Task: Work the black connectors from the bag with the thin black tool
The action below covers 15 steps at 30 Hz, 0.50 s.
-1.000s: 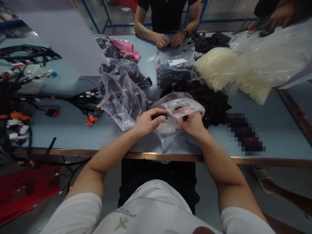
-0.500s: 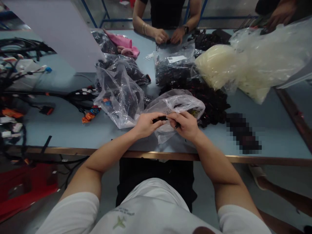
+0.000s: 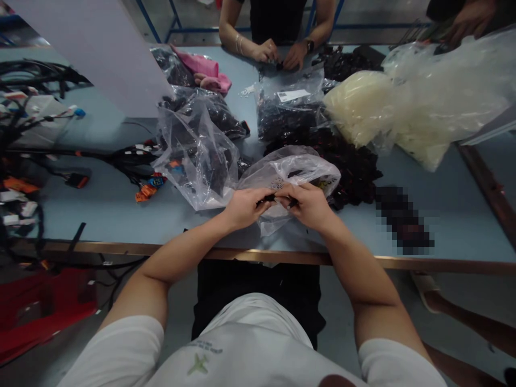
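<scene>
My left hand [image 3: 243, 207] and my right hand [image 3: 309, 205] meet over the near middle of the blue table [image 3: 100, 209]. Both pinch a small black plastic part [image 3: 271, 199] between their fingertips. They hover just above a crumpled clear plastic bag [image 3: 290, 172]. Right behind it lies a loose heap of black and red connectors [image 3: 350, 166]. A second clear bag with dark parts [image 3: 201, 156] stands to the left of my hands.
Wire harnesses with orange and white plugs [image 3: 24, 161] cover the table's left side. Sealed bags of black parts [image 3: 288, 110] and cream-coloured parts [image 3: 363, 107] lie further back. Across the table a person's hands [image 3: 282, 54] work on small parts beside a pink cloth [image 3: 205, 72]. A red crate [image 3: 36, 312] sits on the floor, left.
My two hands have drawn closer together until the fingertips meet on the small black part. The view has shifted slightly; the bags stay put.
</scene>
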Motion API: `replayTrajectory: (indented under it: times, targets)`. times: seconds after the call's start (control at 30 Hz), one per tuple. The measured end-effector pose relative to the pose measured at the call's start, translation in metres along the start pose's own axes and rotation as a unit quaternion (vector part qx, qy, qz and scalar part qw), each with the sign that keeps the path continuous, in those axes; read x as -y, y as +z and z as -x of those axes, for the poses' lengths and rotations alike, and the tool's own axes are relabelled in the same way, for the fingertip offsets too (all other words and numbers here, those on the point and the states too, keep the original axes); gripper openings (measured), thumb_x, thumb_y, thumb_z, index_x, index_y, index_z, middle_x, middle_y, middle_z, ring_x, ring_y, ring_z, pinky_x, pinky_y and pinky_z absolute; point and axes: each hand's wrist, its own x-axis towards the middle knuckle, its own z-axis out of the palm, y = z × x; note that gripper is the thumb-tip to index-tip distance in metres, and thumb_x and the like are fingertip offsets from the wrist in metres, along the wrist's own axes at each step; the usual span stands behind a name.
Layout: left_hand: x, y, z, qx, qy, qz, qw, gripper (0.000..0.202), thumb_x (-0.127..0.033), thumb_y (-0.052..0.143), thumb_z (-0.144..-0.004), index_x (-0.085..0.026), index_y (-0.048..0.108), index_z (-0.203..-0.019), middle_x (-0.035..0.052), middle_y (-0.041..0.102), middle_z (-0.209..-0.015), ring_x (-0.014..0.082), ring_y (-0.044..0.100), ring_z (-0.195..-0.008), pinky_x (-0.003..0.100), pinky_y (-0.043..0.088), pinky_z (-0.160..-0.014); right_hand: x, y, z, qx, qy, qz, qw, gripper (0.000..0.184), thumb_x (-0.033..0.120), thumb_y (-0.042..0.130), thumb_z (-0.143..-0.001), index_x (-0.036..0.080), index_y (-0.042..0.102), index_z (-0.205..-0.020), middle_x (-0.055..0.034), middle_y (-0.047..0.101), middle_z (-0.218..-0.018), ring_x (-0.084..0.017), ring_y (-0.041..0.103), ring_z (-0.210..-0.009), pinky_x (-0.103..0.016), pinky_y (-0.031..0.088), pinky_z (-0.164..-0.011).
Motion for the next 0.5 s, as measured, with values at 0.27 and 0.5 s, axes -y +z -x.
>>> replayTrajectory:
  times: [0.27,0.5]
  targets:
    - [0.005,0.008,0.004,-0.032,0.044,0.02,0.998,0.024,-0.032,0.067,-0.102,-0.023,0.079,-0.121,0.0057,0.086,-0.106,0.019,0.082,-0.093,0.028,0.062,-0.087,0.002,-0.002,-0.013,0.06,0.175,-0.22,0.958,0.03,0.048,0.075,-0.09,0.02,0.075,-0.083,0.0003,0.065,-0.071,-0.016,0.056,-0.069,-0.032,0.047,-0.07]
    - [-0.002,-0.003,-0.004,-0.023,-0.028,0.091,0.995,0.03,-0.046,0.07,-0.102,-0.022,0.08,-0.119,0.006,0.085,-0.108,0.0182,0.079,-0.091,0.028,0.06,-0.086,-0.026,-0.002,-0.006,-0.05,0.136,-0.011,0.989,0.024,0.039,0.064,-0.096,0.022,0.079,-0.102,-0.0116,0.081,-0.105,-0.031,0.073,-0.102,-0.049,0.058,-0.097]
